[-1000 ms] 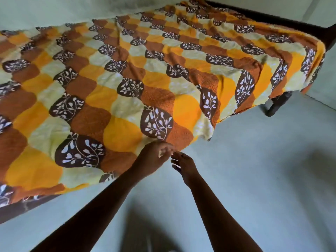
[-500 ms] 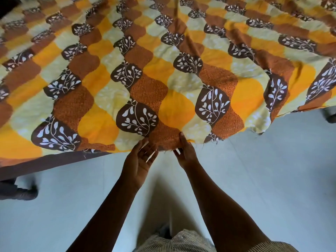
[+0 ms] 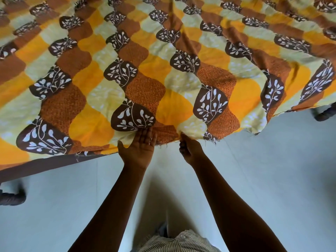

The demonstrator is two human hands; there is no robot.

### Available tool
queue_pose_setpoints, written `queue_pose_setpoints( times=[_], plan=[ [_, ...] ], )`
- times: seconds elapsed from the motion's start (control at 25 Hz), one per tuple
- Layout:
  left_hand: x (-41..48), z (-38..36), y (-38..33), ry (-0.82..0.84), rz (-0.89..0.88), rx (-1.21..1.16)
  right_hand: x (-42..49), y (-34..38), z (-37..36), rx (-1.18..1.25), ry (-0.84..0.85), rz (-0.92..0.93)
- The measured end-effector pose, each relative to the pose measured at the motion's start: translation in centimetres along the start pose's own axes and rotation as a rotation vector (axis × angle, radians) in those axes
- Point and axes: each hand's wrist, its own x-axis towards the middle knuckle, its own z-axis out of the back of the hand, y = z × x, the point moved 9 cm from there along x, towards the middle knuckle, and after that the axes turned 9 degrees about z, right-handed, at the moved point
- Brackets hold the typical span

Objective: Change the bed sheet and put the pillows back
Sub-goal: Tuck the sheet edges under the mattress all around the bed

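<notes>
Pale floor [image 3: 272, 179] frames the near side of a bed [image 3: 45, 165], where the patterned sheet [image 3: 163, 79] lies spread and overhanging; the left hand [image 3: 138, 150], pinching a moment ago, now lays straight fingers [image 3: 145, 136] against the hem while the right hand [image 3: 190, 149] still pinches it, likely ready for tucking.
</notes>
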Motion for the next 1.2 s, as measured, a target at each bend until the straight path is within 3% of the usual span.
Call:
queue_pose_setpoints(
  times=[0.2, 0.48, 0.6, 0.72, 0.8, 0.88, 1.0, 1.2],
  plan=[
    [0.3, -0.4, -0.5, 0.130, 0.019, -0.015, -1.4, 1.8, -2.1, 0.521, 0.171, 0.019],
    [0.3, -0.6, -0.8, 0.150, 0.046, 0.035, -0.7, 3.9, -6.6, 0.573, 0.312, 0.085],
    [0.8, 0.1, -1.2, 0.036, 0.041, 0.097, 0.3, 4.2, -8.0, 0.558, 0.250, 0.102],
    [-0.5, 1.7, -2.3, -0.202, 0.013, 0.313, -0.2, 3.0, -6.0, 0.463, 0.171, 0.117],
    [-2.8, 4.1, -3.9, -0.387, -0.099, 0.346, -1.7, 0.7, -4.7, 0.395, 0.129, 0.071],
    [-5.8, 5.9, -5.9, -0.482, -0.258, 0.212, -3.9, -2.1, -5.3, 0.330, 0.156, -0.011],
    [-6.9, 6.5, -8.2, -0.405, -0.315, 0.012, -6.2, -4.3, -8.0, 0.261, 0.224, -0.063],
    [-5.0, 3.7, -7.8, -0.123, -0.254, -0.048, -6.6, -1.8, -12.2, 0.250, 0.328, 0.021]
  ],
)
